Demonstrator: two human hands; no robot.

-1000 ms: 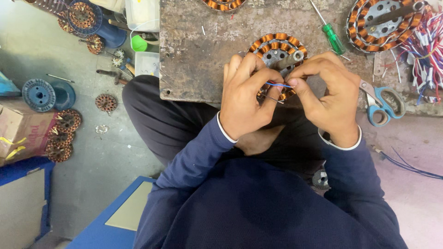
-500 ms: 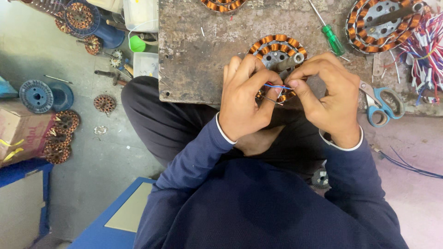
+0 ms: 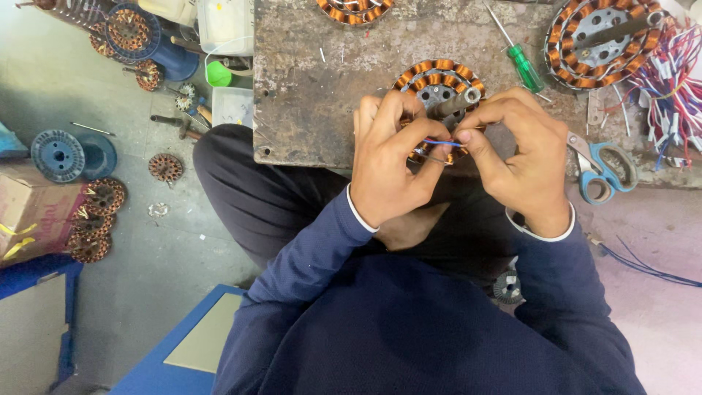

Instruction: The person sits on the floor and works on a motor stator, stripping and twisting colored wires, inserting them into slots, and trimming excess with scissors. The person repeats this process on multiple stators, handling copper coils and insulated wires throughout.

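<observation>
Far left of frame: blue spool (image 3: 57,154) on floor, small copper-wound stators (image 3: 95,219) below it. Centre: left hand (image 3: 395,164) pinches blue wire (image 3: 441,143) between thumb and forefinger. Wire sits at near edge of copper-wound stator (image 3: 439,82) (on worn workbench (image 3: 322,88), upper centre). Right hand (image 3: 523,164) pinches wire's other end, fingertips closed. Right: green screwdriver (image 3: 521,62), blue-handled scissors (image 3: 603,172), larger stator (image 3: 599,40) at upper right.

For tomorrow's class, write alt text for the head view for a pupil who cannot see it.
Both hands, left hand and right hand, pinch a thin blue wire over a copper-wound stator on a worn workboard. Scissors and a green screwdriver lie nearby.
</observation>
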